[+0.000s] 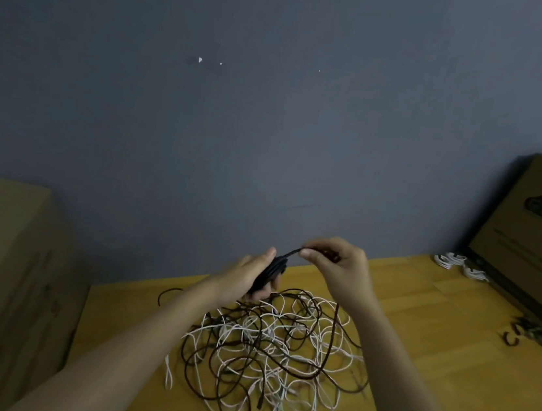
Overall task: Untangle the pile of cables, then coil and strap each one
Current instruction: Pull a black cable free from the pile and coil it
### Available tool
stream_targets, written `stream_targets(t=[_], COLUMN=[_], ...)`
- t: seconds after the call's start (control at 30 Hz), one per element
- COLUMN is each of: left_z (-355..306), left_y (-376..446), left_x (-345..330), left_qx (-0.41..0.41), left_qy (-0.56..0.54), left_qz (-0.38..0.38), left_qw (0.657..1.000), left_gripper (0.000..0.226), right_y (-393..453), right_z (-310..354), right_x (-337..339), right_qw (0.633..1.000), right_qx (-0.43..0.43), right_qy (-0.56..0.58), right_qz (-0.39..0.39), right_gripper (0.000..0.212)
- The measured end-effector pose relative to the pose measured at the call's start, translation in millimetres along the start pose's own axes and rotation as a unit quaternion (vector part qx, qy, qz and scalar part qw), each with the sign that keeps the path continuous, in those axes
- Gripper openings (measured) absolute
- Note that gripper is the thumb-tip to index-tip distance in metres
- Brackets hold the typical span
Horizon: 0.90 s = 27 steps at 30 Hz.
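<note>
The left hand [247, 276] holds a black coil [270, 271]; the right hand [334, 264] pinches its end. A big tangle [272, 349] waits on the desk [450, 347].

table [449, 357]: wood, matt | boxes [532, 237]: cardboard, matt | dark cables [332, 335]: braided-looking | wall [273, 120]: matt paint

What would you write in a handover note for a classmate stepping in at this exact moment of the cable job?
Left hand grips a black coil. Right hand pinches that cable's free end just above it.
The tangled pile of dark and white cables lies on the wooden table, below the hands.
Done: white coils and dark coils set aside at far right.
Left: finish and strap this coil, then untangle the rest.
</note>
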<state>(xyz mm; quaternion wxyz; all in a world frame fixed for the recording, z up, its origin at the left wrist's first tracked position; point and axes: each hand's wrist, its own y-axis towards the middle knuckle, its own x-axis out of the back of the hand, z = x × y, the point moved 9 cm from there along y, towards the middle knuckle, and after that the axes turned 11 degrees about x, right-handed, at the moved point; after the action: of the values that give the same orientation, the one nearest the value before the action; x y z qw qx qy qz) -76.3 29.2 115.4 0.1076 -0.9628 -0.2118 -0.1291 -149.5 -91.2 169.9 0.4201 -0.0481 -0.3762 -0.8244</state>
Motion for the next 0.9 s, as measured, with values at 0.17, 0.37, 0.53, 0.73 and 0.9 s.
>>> stream_targets(t=[0.17,0.37,0.53,0.73,0.9], left_z=[-8.0,-13.7,-26.8,-27.1,-0.8], left_y=[-9.6,-10.2,-7.4,10.9,26.6], left_x=[-0.6,16.2,30.4,57.3,49.2], left_qx=[0.003,-0.022,-0.061,-0.011,0.071], left_qy=[-0.135,-0.236,-0.277,-0.067,0.152], left_qz=[0.042,-0.048,-0.066,-0.173,-0.132], left_qw=[0.99,0.97,0.957,0.983,0.977], left_gripper=[0.062,0.066,0.046,0.042,0.054], right_y=[-20.2,-61.1,-70.8,-54.8,-20.8], right_z=[-30.5,-45.4,-41.4,-5.4,9.6], right_x=[-31.1,-95.5,-119.2,-121.0,-92.3], right_qw=[0.977,0.92,0.953,0.969,0.97], right_qx=[-0.11,-0.228,-0.201,-0.034,0.036], right_qy=[0.183,0.311,0.175,-0.037,-0.112], right_qz=[0.012,0.066,0.147,0.241,0.213], right_gripper=[0.009,0.024,0.03,0.021,0.017])
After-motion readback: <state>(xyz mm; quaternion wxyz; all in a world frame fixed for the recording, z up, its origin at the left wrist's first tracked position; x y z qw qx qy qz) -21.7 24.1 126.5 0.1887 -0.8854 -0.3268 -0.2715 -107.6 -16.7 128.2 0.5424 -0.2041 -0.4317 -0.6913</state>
